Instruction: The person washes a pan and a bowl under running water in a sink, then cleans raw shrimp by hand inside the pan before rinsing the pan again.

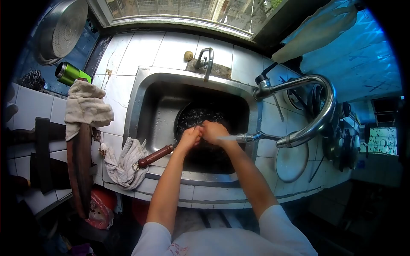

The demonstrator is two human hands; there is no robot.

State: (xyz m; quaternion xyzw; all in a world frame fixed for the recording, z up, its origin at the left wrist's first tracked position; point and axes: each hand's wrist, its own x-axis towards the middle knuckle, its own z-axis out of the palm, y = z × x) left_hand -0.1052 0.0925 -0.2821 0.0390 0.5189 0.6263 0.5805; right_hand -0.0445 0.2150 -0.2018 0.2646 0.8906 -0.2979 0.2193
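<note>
A dark pan (177, 123) rests in the steel sink (156, 115), with bubbly water inside. Its brown wooden handle (156, 157) sticks out over the sink's near left rim. Just over the pan's near side, my left hand (191, 138) and my right hand (213, 131) meet, fingers curled in against each other. Whatever they hold, if anything, is hidden. From the nozzle of the large curved faucet (247, 137), a stream of water runs sideways to my right wrist.
A crumpled grey cloth (127, 165) lies left of the sink, near a wooden board (79, 166) draped with another cloth (86, 104). Behind the sink stands a smaller tap (208, 64). At right are a pale round lid or plate (292, 161) and stacked pans (339, 145).
</note>
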